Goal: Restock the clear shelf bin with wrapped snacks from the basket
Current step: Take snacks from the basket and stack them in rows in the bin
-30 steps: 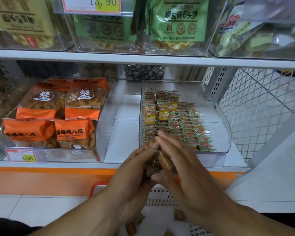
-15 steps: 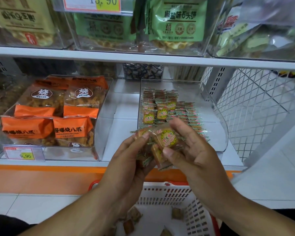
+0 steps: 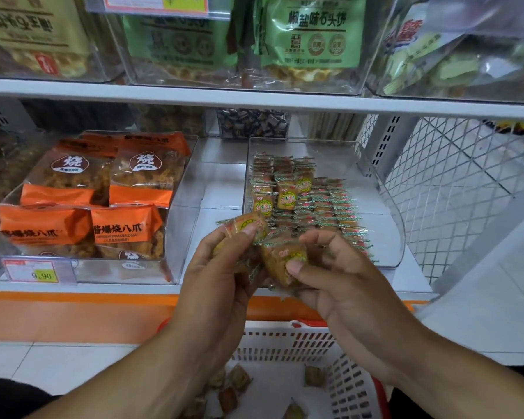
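Where white shelf (image 3: 133, 287) meets orange kickboard (image 3: 73, 316), pale floor tiles (image 3: 481, 313)

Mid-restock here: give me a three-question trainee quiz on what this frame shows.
1. True or false: the clear shelf bin already holds rows of wrapped snacks.
2. Multiple choice: the white basket sits A) on the upper shelf, B) below the hands, in front of the shelf, C) inside the bin.
3. Fill in: the price tag under the orange bags reads ____.

Key
1. True.
2. B. Loose snacks lie in it; the left hand and right hand each hold snacks above it.
3. 9.90.
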